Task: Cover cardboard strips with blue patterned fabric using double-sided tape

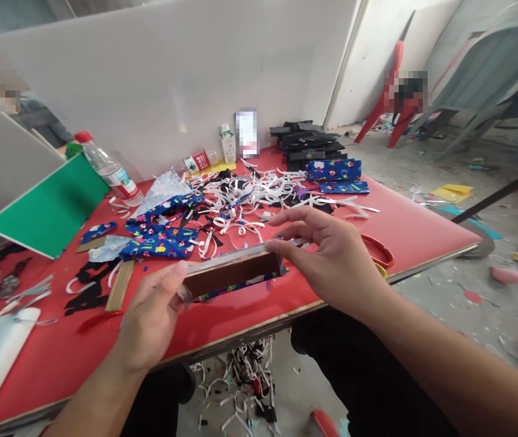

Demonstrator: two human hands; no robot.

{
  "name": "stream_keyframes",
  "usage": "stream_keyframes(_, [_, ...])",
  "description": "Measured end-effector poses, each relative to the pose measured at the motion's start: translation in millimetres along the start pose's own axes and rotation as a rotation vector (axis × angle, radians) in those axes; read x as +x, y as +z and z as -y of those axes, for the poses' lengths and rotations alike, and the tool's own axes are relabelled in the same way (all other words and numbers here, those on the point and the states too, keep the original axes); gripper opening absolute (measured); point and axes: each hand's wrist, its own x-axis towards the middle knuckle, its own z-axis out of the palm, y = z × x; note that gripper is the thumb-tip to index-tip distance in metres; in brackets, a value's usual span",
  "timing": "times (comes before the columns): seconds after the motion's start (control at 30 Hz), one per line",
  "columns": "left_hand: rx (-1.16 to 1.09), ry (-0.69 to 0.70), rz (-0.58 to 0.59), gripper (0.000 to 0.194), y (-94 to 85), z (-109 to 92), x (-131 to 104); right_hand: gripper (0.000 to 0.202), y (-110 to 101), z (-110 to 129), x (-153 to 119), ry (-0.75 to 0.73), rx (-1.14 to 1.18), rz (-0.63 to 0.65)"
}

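A long, shallow open box (236, 276), brown inside with blue patterned covering on its outer side, is held up over the near edge of the red table (427, 227). The left hand (147, 321) is closed on its left end, thumb at the upper corner; the right hand (327, 258) has its thumb at the far right corner, apparently pinching the pale rim (229, 260) there with a finger behind. How firmly either hand grips, I cannot tell. To work this rim well, I would keep the left end steady and run the right thumb along in short, even strokes — light pressure, since thin walls may bow — and smooth the corners last, where wrinkles tend to gather. Beyond the box, white strips (252, 194) lie heaped beside crumpled patterned cloth (163, 240); loose scraps could cling to it. Farther back sit two blue patterned pieces (334, 170) and a black stack (311, 142).
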Motion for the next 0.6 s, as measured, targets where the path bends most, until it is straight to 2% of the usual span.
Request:
stream_keyframes(0.07, [-0.076,-0.076,0.048,0.027,-0.7,2.0,2.3,0.018,0.8,-0.7,-0.3,-0.042,-0.038,-0.012])
stream_keyframes(0.2, [-0.148,-0.121,0.034,0.028,1.3,7.4,6.6,0.018,-1.2,-6.8,2.0,-0.127,-0.164,0.0])
stream_keyframes(0.27, [-0.09,-0.124,0.046,0.029,0.2,8.9,10.1,0.018,-2.6,-10.4,2.5,-0.204,-0.239,0.006])
stream_keyframes(0.33, [0.105,-0.084,0.046,0.027,-1.9,7.5,12.7,0.018,-2.2,-12.9,1.1,-0.322,-0.311,-0.011])
stream_keyframes(0.4, [0.372,0.035,0.033,0.023,-1.4,2.4,12.0,0.018,1.0,-13.4,-2.1,-0.465,-0.376,-0.04])
stream_keyframes(0.47, [0.577,0.238,0.047,0.023,4.5,-5.4,7.3,0.015,6.4,-11.5,-6.0,-0.604,-0.429,-0.045])
stream_keyframes(0.53, [0.643,0.448,0.12,0.025,15.5,-14.0,0.2,0.012,11.6,-7.8,-9.1,-0.735,-0.462,-0.024])
stream_keyframes(0.6, [0.6,0.551,0.156,0.019,27.6,-21.5,-6.2,0.012,14.8,-3.5,-10.6,-0.833,-0.478,0.002])
